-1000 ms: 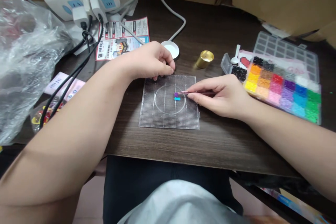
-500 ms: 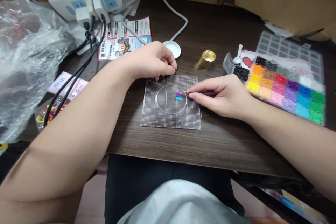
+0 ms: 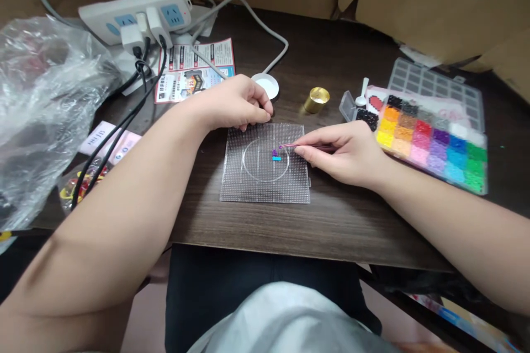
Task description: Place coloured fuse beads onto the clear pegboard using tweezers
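A clear pegboard [image 3: 265, 190] lies on the dark table, with a few purple beads [image 3: 274, 153] and a row of blue beads [image 3: 276, 158] near its middle. My right hand [image 3: 337, 151] pinches thin tweezers [image 3: 318, 147] at the board's right edge. A purple bead [image 3: 280, 146] shows at the tweezers' tip, just right of the placed purple beads. At the board's top edge rests my left hand [image 3: 248, 102], its fingers curled together; whether they hold anything is too small to make out.
A sectioned box of coloured beads [image 3: 434, 143] stands at the right, near a white spoon [image 3: 363, 92]. Behind the board are a gold cup [image 3: 317, 100] and a white round disc [image 3: 267, 86]. A power strip [image 3: 136, 14], cables and plastic wrap [image 3: 45, 110] occupy the left.
The tweezers' tip has come away from the purple beads, a little to the right, with a purple bead at it. The whole view has shifted slightly.
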The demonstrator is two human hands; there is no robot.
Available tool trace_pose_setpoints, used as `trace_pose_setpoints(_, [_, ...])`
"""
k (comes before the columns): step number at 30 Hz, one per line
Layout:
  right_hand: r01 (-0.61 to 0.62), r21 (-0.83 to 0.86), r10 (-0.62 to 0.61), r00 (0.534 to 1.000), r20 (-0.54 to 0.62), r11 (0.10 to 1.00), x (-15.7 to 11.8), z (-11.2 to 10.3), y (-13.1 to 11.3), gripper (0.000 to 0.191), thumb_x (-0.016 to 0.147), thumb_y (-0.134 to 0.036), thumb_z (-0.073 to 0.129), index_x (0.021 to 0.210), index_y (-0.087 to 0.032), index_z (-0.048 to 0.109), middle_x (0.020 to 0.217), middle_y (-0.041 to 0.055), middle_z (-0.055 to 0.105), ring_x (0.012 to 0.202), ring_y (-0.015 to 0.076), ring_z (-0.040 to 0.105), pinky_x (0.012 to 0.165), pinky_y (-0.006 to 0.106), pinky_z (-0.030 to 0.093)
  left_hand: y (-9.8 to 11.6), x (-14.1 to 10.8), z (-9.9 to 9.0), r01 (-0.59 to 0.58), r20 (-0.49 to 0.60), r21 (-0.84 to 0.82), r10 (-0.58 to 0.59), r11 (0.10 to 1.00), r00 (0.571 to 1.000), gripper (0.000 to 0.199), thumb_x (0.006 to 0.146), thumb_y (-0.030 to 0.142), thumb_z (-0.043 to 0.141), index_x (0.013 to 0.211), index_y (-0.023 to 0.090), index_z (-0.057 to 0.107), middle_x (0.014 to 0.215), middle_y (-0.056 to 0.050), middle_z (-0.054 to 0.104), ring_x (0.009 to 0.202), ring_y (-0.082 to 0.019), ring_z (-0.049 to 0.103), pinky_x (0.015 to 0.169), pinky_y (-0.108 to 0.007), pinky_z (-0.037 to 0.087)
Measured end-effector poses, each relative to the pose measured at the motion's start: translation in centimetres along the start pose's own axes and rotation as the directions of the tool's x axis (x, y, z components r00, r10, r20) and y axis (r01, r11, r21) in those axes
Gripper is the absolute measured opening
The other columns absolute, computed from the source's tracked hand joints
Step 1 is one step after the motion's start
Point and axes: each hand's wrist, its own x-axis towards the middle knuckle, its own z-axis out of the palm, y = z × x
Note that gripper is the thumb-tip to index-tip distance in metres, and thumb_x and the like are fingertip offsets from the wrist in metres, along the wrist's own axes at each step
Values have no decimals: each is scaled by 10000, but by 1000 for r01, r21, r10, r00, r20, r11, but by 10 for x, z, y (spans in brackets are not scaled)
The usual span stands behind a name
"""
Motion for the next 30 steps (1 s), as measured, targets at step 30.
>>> trace_pose_setpoints(30, [-581, 8, 342, 468, -815, 814, -125, -139, 39, 157, 661, -147, 948, 778, -213, 866, 632, 57, 731, 544, 201, 597, 521, 355, 479, 6, 0, -1, 42, -34, 39, -40, 998, 999, 75, 933, 238, 839, 931, 191, 781, 711, 3, 657, 516, -98, 558, 525, -258, 411])
